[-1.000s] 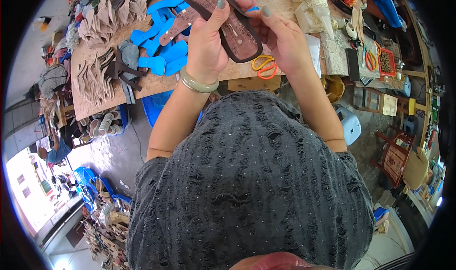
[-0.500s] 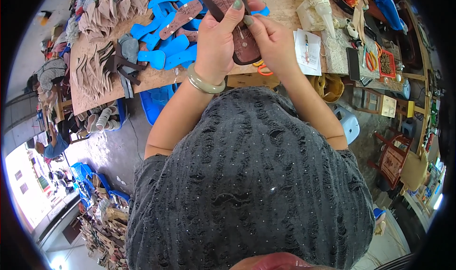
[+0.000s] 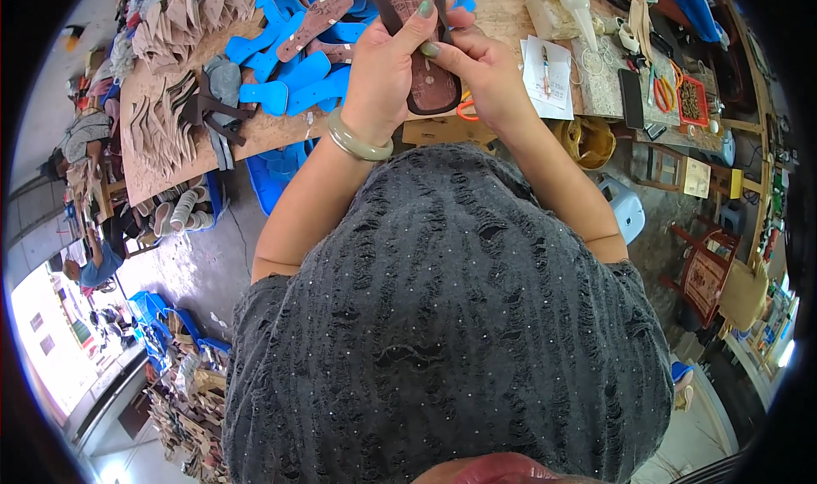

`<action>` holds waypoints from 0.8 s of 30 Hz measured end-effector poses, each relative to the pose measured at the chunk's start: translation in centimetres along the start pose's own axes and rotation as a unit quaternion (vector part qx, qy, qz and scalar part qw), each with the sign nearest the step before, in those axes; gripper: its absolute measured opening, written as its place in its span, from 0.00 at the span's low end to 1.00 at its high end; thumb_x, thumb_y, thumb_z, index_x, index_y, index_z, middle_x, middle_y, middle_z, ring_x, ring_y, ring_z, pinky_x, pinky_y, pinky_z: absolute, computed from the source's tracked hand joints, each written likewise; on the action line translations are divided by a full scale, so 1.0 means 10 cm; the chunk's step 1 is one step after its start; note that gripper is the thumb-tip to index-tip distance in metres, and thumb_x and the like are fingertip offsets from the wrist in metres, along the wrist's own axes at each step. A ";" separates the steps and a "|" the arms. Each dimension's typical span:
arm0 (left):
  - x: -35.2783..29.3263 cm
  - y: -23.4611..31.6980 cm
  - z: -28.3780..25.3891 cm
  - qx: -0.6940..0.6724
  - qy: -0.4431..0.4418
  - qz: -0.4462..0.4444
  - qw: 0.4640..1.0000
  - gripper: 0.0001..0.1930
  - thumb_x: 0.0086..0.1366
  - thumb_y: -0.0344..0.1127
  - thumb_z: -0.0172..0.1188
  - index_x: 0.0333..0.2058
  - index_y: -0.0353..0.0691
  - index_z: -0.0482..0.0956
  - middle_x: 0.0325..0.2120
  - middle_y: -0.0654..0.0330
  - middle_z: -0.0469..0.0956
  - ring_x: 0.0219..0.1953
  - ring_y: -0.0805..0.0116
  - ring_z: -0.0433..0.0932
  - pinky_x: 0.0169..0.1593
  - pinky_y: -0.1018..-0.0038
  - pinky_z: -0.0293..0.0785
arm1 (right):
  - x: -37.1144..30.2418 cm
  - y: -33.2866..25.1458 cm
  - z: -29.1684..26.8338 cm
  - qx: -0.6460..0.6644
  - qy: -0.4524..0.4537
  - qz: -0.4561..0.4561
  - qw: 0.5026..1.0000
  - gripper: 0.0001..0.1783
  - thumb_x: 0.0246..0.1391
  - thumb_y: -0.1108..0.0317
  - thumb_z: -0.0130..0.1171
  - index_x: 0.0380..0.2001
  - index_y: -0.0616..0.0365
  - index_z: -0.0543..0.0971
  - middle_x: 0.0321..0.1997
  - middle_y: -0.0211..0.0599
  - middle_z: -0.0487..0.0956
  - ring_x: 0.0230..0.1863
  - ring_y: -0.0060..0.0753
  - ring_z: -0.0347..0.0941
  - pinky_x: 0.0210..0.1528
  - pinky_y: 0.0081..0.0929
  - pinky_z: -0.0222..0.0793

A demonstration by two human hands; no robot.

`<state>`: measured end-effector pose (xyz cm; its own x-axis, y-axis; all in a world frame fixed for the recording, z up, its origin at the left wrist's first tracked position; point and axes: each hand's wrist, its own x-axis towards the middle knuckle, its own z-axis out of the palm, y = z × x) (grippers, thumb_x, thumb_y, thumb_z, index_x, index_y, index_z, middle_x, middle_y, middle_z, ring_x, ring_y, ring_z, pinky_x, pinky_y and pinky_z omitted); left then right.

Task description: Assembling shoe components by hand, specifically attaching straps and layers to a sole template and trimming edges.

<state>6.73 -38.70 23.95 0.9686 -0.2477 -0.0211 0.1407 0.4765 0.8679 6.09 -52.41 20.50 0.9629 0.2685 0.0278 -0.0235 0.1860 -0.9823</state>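
Above the table's near edge, I hold a brown, dark-edged shoe insole (image 3: pixel 432 93) between both hands, its narrower end toward me. My left hand (image 3: pixel 379 74), with a pale bangle at the wrist, is closed on its left edge, thumb lying on top. From the right, my right hand (image 3: pixel 492 77) grips the same insole, its thumb pressed on the surface below the left thumb. Fingers beneath the insole are mostly hidden. Beside my left hand lies a heap of blue sole-shaped pieces (image 3: pixel 311 71), with another brown insole (image 3: pixel 317 25) on top.
Beige shoe pieces (image 3: pixel 157 135) and dark straps (image 3: pixel 204 110) cover the wooden table's left side. To the right are white paper (image 3: pixel 546 80) with a pen, a white nozzle bottle (image 3: pixel 579 12), a black phone (image 3: pixel 631 97), orange-handled scissors (image 3: pixel 664 93) and a red basket (image 3: pixel 694 101).
My right thumb has slid down and left across the insole. The insole's near end has swung slightly left, and the whole view has shifted a little.
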 end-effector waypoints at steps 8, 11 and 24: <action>0.00 0.04 -0.07 -0.062 -0.039 -0.053 0.996 0.17 0.68 0.37 0.48 0.50 0.32 0.70 0.51 0.52 0.72 0.52 0.65 0.72 0.55 0.70 0.69 | 0.04 -0.01 -0.13 0.300 -0.083 0.132 0.941 0.22 0.62 0.56 0.49 0.51 0.61 0.71 0.49 0.32 0.74 0.48 0.23 0.70 0.53 0.27 0.65; 0.00 -0.01 -0.05 -0.075 -0.004 -0.033 0.997 0.16 0.65 0.35 0.54 0.49 0.32 0.72 0.46 0.57 0.75 0.47 0.69 0.74 0.52 0.73 0.70 | 0.03 -0.15 -0.01 0.295 -0.021 0.117 0.948 0.22 0.62 0.56 0.48 0.52 0.62 0.70 0.49 0.34 0.74 0.49 0.24 0.70 0.54 0.24 0.64; -0.05 -0.12 0.06 -0.007 0.024 0.013 1.000 0.17 0.68 0.40 0.50 0.47 0.32 0.73 0.46 0.56 0.75 0.47 0.70 0.74 0.52 0.72 0.69 | 0.10 0.08 0.07 -0.341 0.116 -0.133 0.923 0.21 0.63 0.53 0.46 0.42 0.61 0.77 0.29 0.34 0.79 0.32 0.22 0.73 0.36 0.25 0.68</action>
<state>5.96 -39.67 23.23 0.9809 -0.1933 -0.0224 0.1171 0.4945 0.8613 6.81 -51.31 19.88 0.9436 0.0747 0.3225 0.3211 -0.4428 -0.8372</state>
